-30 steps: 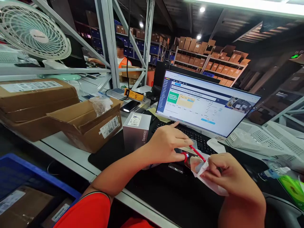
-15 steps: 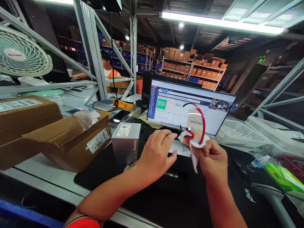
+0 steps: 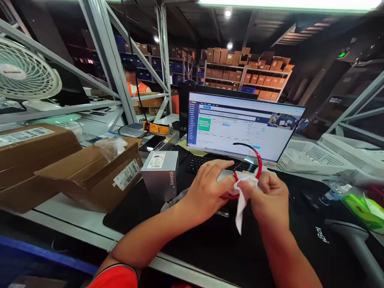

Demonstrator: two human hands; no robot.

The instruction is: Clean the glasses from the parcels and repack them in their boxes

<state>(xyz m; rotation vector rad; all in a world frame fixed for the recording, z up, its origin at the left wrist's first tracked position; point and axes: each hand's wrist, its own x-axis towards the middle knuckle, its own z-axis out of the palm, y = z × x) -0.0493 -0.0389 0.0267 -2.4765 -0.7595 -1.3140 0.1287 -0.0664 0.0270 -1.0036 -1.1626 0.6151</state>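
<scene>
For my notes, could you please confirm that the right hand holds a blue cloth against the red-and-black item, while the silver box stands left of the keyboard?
Not quite: the head view shows the right hand holds a white cloth, not a blue one, against the red-and-black item; the silver box stands left of the keyboard.

Glossy red plastic-looking band, matt white wipe

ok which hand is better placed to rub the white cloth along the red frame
Probably the right hand: its grip has the white cloth against the red-and-black frame, while the left hand seems only to touch the frame's lower part.
</scene>
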